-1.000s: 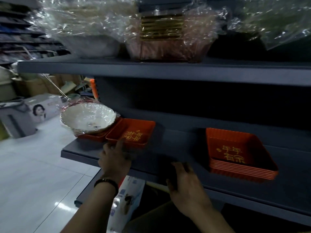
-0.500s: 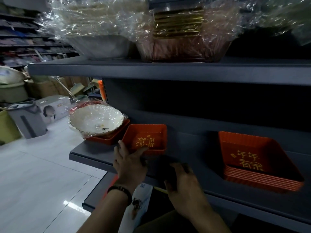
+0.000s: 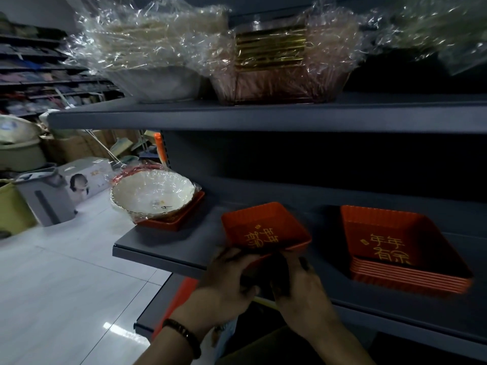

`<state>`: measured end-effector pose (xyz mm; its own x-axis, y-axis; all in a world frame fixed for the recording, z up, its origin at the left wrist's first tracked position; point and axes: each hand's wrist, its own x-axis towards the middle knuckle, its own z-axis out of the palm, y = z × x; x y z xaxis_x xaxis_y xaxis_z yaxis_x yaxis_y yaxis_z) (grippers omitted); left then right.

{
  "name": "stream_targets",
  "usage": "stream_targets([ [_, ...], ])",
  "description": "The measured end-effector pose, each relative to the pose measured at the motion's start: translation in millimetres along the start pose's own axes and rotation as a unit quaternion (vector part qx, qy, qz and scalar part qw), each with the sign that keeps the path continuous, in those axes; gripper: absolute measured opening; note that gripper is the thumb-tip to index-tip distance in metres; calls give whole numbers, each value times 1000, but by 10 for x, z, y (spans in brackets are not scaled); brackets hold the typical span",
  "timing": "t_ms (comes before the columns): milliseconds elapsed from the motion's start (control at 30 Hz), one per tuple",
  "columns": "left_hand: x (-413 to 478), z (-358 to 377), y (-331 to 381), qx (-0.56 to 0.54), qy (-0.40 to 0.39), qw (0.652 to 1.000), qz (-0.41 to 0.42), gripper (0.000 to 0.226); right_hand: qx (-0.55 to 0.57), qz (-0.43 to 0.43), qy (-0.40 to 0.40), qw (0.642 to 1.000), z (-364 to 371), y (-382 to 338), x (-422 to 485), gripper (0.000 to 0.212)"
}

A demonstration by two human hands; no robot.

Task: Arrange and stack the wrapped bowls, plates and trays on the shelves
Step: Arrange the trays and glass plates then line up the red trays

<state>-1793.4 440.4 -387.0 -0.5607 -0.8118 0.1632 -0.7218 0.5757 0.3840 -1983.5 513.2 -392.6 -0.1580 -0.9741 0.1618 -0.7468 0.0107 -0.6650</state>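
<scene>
A single red square tray [image 3: 264, 227] with gold characters sits on the middle shelf [image 3: 168, 246], turned at an angle. My left hand [image 3: 228, 280] grips its near left edge and my right hand [image 3: 300, 288] holds its near right corner. To the right stands a stack of several matching red trays [image 3: 400, 248]. At the shelf's left end a wrapped white bowl [image 3: 152, 192] rests on another red tray [image 3: 171, 223]. On the top shelf [image 3: 263, 117] stand wrapped white bowls [image 3: 155, 56] and a wrapped stack of gold and red trays [image 3: 276, 61].
Left of the shelving lies a white tiled floor [image 3: 66, 272] with a grey appliance [image 3: 44, 198], a printed box [image 3: 84, 177] and cardboard cartons [image 3: 68, 148]. More shelves [image 3: 31, 75] fill the far left. A lower shelf edge [image 3: 155, 309] juts out below my hands.
The single red tray has slid right, away from the bowl and toward the stack. My right hand has come up from the shelf edge onto the tray beside my left hand.
</scene>
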Motion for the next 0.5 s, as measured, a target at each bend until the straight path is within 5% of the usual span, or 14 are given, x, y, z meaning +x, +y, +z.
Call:
stream_targets([
  [133, -111, 46, 73, -252, -14, 967, 26, 54, -31, -6, -10, 999, -4, 52, -50, 66],
  [367, -27, 83, -66, -196, 84, 977, -26, 47, -105, -37, -33, 993, -39, 148, -79, 88],
  [500, 10, 120, -145, -204, 72, 975, -45, 56, -159, -47, -54, 985, 5, 138, -51, 90],
])
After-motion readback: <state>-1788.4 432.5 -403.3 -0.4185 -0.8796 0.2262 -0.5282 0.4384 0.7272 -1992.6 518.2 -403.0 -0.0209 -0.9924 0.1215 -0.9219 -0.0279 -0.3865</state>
